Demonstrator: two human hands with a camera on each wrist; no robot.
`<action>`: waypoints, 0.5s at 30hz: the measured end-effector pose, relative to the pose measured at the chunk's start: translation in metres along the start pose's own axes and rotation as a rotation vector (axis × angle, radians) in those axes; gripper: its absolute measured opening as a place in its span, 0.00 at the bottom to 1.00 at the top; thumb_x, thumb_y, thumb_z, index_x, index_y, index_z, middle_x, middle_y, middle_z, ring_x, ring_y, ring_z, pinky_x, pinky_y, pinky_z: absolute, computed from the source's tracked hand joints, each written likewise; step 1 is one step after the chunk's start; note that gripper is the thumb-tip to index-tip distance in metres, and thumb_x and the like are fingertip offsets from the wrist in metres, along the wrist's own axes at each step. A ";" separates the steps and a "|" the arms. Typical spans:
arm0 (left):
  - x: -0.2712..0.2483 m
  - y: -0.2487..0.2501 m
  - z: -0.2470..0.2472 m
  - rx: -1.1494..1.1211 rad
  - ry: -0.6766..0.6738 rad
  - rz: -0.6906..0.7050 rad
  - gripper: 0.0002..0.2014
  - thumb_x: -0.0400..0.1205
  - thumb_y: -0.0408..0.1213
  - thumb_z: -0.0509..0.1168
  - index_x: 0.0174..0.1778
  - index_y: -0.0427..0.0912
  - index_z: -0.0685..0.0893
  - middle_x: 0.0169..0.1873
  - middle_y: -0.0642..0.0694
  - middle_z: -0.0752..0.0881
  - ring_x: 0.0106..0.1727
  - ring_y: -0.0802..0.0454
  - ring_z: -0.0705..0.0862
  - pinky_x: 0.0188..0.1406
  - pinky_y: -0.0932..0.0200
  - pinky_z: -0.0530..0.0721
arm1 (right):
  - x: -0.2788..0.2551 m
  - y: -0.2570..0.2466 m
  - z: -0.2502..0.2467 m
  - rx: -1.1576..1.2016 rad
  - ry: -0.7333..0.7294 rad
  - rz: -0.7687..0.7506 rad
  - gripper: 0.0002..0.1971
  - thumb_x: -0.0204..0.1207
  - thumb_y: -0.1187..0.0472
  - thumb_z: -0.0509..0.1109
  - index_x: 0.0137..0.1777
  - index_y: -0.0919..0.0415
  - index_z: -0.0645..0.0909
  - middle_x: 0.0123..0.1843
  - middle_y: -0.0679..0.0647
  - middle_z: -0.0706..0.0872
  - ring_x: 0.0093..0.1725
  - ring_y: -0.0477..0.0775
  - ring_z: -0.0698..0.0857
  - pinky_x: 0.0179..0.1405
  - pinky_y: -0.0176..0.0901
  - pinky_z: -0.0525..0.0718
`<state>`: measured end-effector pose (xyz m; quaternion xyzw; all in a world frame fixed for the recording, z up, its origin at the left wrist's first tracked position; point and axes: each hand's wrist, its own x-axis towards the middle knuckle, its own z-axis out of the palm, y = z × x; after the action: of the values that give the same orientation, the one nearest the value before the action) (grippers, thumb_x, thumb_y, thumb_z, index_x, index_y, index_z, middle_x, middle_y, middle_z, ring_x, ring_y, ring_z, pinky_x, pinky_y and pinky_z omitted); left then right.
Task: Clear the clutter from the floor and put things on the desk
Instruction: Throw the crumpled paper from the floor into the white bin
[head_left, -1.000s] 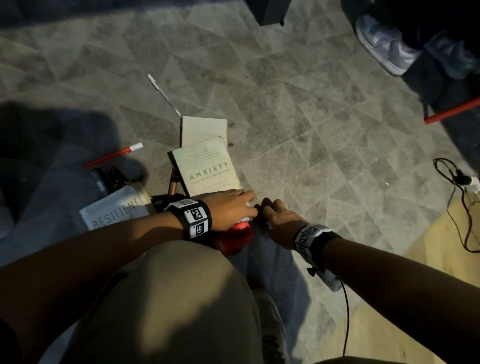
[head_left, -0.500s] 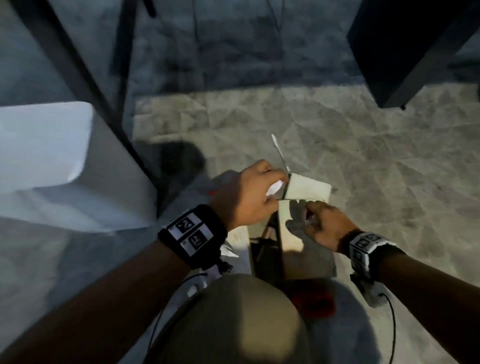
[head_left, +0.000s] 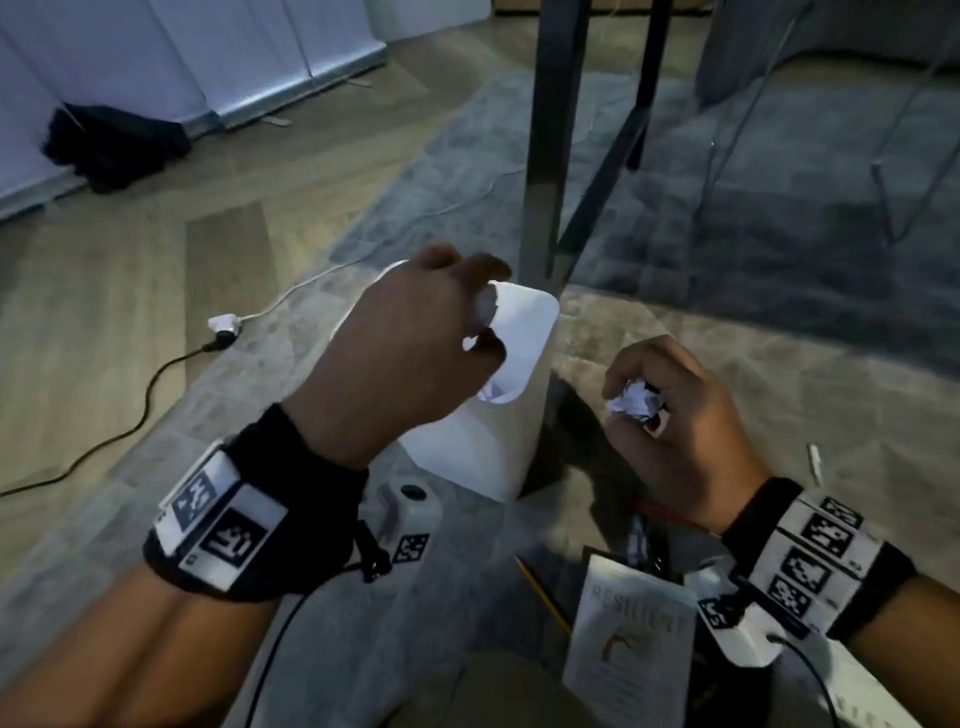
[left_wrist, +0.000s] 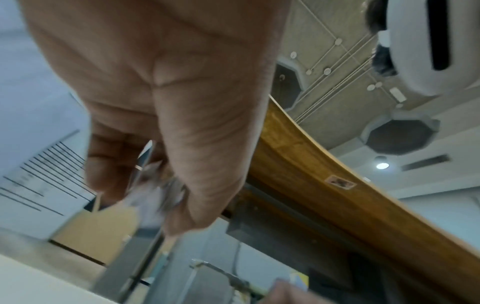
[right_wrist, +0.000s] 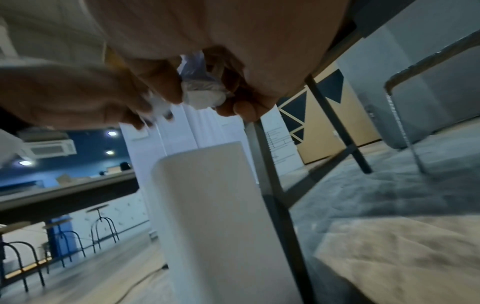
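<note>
A tall white bin (head_left: 519, 457) stands on the floor beside a metal desk leg (head_left: 545, 130). My left hand (head_left: 480, 325) hovers over the bin's mouth, fingers curled round a crumpled white paper (left_wrist: 153, 191) that mostly hides inside the fist. To the right of the bin, my right hand (head_left: 631, 410) grips a crumpled paper ball (head_left: 636, 402). The right wrist view shows that paper ball (right_wrist: 202, 90) pinched above and just in front of the bin (right_wrist: 215, 205). The desk's wooden edge (left_wrist: 311, 164) runs overhead in the left wrist view.
On the floor near my knee lie a book titled Resilient (head_left: 628, 639), a pencil (head_left: 540, 587), a red pen (head_left: 670, 514) and a white pen (head_left: 814, 462). A cable with a plug (head_left: 223, 325) trails at the left. A dark cloth (head_left: 114, 140) lies by the far wall.
Both hands have left the books and clutter on the floor and come up holding crumpled paper. They now sit at the white bin, and my view has swung round to it.
</note>
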<state>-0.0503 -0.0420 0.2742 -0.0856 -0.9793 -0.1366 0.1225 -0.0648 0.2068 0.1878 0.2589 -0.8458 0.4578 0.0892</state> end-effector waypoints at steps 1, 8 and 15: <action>0.001 -0.015 -0.001 0.047 -0.075 -0.039 0.29 0.78 0.50 0.67 0.78 0.55 0.80 0.59 0.46 0.88 0.63 0.44 0.87 0.61 0.48 0.85 | 0.006 -0.007 0.006 0.015 0.034 -0.027 0.08 0.68 0.69 0.71 0.45 0.60 0.81 0.47 0.52 0.80 0.46 0.55 0.83 0.46 0.45 0.80; -0.034 -0.049 0.022 -0.077 0.174 -0.253 0.14 0.85 0.49 0.68 0.64 0.53 0.88 0.53 0.48 0.89 0.51 0.47 0.88 0.54 0.53 0.81 | 0.049 -0.035 0.036 0.072 0.225 -0.087 0.12 0.79 0.60 0.76 0.60 0.62 0.82 0.56 0.57 0.82 0.53 0.54 0.86 0.52 0.41 0.83; -0.084 -0.028 0.056 -0.178 0.166 -0.065 0.05 0.84 0.43 0.71 0.43 0.49 0.87 0.34 0.56 0.81 0.32 0.55 0.81 0.37 0.50 0.82 | 0.086 -0.039 0.061 -0.248 -0.229 -0.033 0.38 0.78 0.38 0.71 0.83 0.53 0.67 0.84 0.55 0.71 0.84 0.58 0.70 0.79 0.67 0.71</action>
<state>0.0122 -0.0635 0.1934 -0.0528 -0.9521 -0.2335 0.1903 -0.1128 0.1085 0.2150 0.3103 -0.8961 0.3158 0.0308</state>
